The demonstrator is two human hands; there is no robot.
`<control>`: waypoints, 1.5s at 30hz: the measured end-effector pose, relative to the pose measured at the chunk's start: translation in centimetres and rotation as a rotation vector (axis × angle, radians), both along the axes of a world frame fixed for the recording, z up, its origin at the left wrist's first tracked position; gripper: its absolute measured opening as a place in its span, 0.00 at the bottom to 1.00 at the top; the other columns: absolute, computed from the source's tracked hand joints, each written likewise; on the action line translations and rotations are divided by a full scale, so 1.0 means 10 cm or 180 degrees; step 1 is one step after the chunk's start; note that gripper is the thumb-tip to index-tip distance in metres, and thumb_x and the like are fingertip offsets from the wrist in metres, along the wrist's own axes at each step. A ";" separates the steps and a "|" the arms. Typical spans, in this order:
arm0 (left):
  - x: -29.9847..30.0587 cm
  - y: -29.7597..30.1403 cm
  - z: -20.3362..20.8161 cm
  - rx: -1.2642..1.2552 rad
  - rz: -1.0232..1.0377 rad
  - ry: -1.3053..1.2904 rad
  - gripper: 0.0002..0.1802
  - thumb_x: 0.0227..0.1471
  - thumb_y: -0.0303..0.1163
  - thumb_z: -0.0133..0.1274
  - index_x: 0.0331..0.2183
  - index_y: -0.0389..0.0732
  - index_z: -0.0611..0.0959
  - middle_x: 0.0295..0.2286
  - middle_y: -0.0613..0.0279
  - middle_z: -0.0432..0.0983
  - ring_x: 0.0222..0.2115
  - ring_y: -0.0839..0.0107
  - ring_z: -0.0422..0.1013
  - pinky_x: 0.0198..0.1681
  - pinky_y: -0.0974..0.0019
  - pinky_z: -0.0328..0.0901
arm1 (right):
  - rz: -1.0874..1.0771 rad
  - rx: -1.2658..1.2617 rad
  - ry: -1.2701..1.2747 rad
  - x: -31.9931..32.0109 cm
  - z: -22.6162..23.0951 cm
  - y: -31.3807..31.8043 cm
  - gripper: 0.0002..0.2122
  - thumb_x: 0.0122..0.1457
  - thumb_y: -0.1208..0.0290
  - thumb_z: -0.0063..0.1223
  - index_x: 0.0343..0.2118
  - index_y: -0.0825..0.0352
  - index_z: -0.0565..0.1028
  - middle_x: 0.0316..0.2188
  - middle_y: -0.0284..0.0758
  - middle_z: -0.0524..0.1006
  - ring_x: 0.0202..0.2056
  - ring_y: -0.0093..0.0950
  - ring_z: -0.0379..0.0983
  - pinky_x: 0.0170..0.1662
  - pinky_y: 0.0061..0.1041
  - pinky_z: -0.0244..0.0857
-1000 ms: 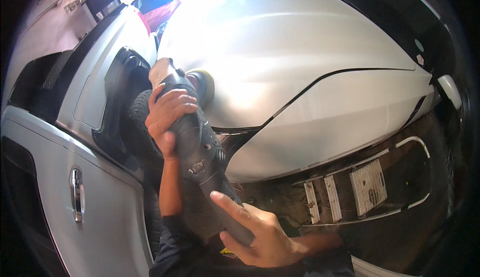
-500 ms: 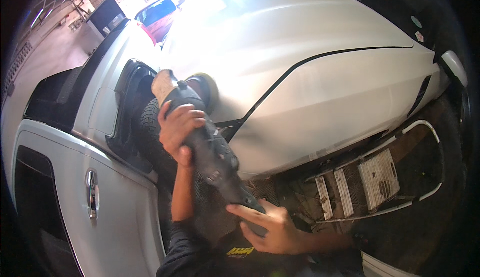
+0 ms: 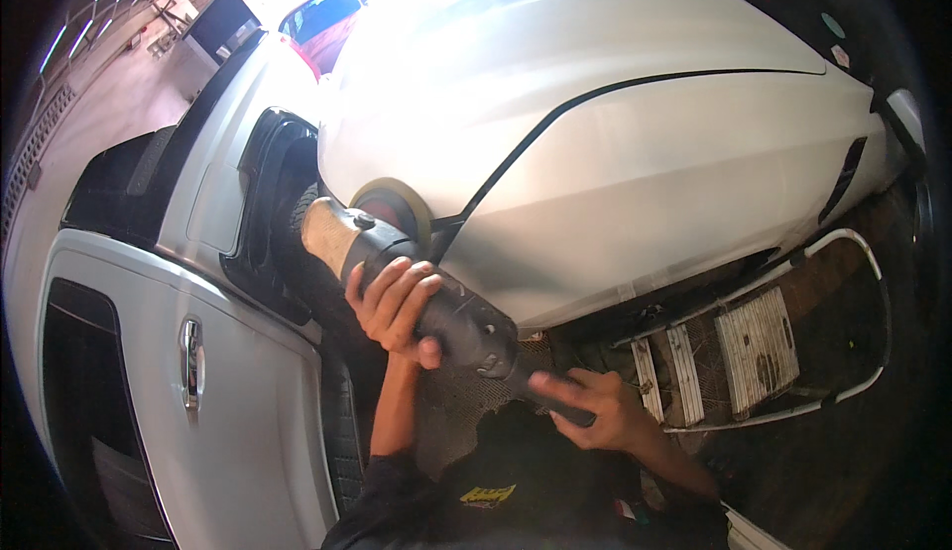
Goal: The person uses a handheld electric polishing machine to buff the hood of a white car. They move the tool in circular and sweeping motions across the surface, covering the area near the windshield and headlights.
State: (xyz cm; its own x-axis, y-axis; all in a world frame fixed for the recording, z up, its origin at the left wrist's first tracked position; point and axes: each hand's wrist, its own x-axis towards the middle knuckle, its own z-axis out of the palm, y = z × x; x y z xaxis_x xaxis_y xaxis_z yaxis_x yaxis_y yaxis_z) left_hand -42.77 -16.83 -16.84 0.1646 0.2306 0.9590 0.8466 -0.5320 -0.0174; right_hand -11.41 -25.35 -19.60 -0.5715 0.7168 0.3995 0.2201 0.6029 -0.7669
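Observation:
I hold a dark rotary polishing machine (image 3: 451, 317) with both hands. My left hand (image 3: 395, 302) wraps over its front body just behind the head. My right hand (image 3: 593, 411) grips the rear handle, lower and to the right. The round yellowish pad (image 3: 395, 205) at the machine's head presses against the silver car's body panel (image 3: 516, 104), close to the dark seam that runs between two panels. A tan cylindrical part of the machine (image 3: 322, 235) sticks out to the left of the pad.
The silver car fills the view, with a door and chrome handle (image 3: 190, 362) at lower left and a dark wheel arch (image 3: 268, 203) by the machine. A small metal step ladder (image 3: 754, 342) stands lower right. A red car (image 3: 322, 19) is parked far behind.
The view has tilted and drawn closer to the car. The machine and both hands have shifted right along the panel, the pad now by the seam.

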 end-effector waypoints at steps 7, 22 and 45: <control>0.67 0.25 0.14 -0.0012 -0.0465 0.0821 0.48 0.64 0.69 0.25 0.34 0.47 0.94 0.33 0.65 0.89 0.44 0.63 0.83 0.69 0.49 0.55 | -0.0824 -0.0829 0.0282 0.35 -0.29 -0.24 0.30 0.59 0.66 0.71 0.59 0.79 0.73 0.40 0.50 0.85 0.40 0.39 0.87 0.46 0.34 0.79; 0.39 -0.09 -0.11 -0.0153 0.0188 0.0538 0.39 0.62 0.60 0.33 0.36 0.48 0.95 0.35 0.64 0.90 0.44 0.65 0.84 0.67 0.54 0.56 | -0.0856 -0.0617 -0.0405 0.12 -0.26 0.07 0.31 0.61 0.41 0.69 0.32 0.72 0.76 0.21 0.45 0.81 0.22 0.41 0.83 0.28 0.39 0.75; 1.41 0.47 0.44 -0.0187 -0.0919 0.1070 0.37 0.59 0.60 0.36 0.37 0.47 0.94 0.36 0.66 0.89 0.46 0.67 0.84 0.67 0.53 0.57 | -0.2227 -0.1444 -0.0422 0.68 -0.04 -0.33 0.34 0.55 0.39 0.73 0.48 0.71 0.80 0.39 0.50 0.83 0.41 0.49 0.82 0.44 0.49 0.76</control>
